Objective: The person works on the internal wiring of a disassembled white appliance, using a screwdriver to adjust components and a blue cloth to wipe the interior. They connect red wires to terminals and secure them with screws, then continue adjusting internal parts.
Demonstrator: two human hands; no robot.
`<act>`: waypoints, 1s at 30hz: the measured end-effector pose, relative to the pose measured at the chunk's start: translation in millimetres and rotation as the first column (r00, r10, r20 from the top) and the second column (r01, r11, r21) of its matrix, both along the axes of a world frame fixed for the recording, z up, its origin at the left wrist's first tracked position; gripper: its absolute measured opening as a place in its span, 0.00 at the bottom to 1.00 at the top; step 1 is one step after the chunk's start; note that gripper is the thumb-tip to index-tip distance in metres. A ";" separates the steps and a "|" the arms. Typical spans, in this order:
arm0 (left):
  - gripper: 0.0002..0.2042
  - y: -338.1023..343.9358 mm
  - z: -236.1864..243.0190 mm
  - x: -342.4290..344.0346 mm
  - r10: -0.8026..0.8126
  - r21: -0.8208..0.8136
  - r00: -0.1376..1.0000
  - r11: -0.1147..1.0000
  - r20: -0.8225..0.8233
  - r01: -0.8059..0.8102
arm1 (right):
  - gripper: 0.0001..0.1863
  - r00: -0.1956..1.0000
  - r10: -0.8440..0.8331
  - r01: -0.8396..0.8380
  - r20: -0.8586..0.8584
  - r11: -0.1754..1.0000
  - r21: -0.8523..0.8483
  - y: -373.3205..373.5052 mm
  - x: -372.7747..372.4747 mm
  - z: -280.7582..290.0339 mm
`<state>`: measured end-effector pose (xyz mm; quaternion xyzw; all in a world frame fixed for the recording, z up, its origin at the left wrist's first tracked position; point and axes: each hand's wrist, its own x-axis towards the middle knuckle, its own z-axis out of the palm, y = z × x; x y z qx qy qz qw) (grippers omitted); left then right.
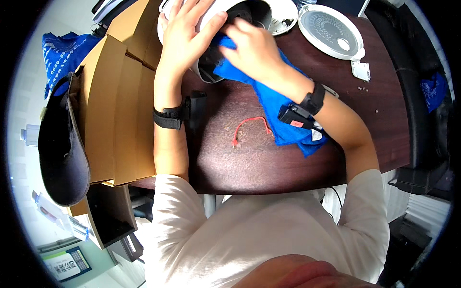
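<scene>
A white rounded appliance [213, 9] with a dark hollow opening lies at the far edge of the table, cut off by the top of the view. My left hand [189, 36] rests on its outer wall, fingers spread and thumb along the opening's rim. At the opening, my right hand [257, 50] has its fingers curled on a blue cloth [269, 96]. Its fingertips are partly hidden. The cloth trails toward me under my right wrist. Nearer me lies a short red wire [249, 120], its far end beside the cloth.
Brown cardboard boxes [115, 115] stand close on the left, with a dark cap [67, 144] against them. At the far right sits a round white-rimmed grey cover [331, 33]. A small white piece [360, 70] and crumbs lie nearby. The dark table [225, 170] ends near my body.
</scene>
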<state>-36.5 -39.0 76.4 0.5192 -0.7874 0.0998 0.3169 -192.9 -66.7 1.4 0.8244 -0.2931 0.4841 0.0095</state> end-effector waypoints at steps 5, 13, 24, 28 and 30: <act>0.25 -0.4 -0.8 -1.8 -0.006 0.003 1.000 1.000 0.003 0.006 | 0.15 0.988 0.087 -0.058 -0.124 0.974 0.221 -3.8 2.6 -8.0; 0.24 -1.4 -2.9 0.0 -0.002 -0.018 1.000 1.000 0.010 0.002 | 0.19 0.989 0.139 -0.146 0.047 0.897 0.416 -7.6 -2.6 -4.1; 0.24 -1.3 -2.0 -2.1 -0.003 -0.020 1.000 1.000 0.012 0.004 | 0.23 0.976 0.202 -0.213 0.077 0.833 0.511 4.7 4.5 -22.2; 0.24 -1.9 -3.2 -0.4 0.004 -0.031 1.000 1.000 0.016 -0.004 | 0.25 0.961 0.268 -0.249 0.065 0.745 0.619 -0.9 5.3 -22.9; 0.24 -1.9 -4.1 -1.2 0.016 -0.034 1.000 0.999 0.015 -0.016 | 0.25 0.934 0.330 -0.325 0.137 0.627 0.708 -5.1 2.8 -19.2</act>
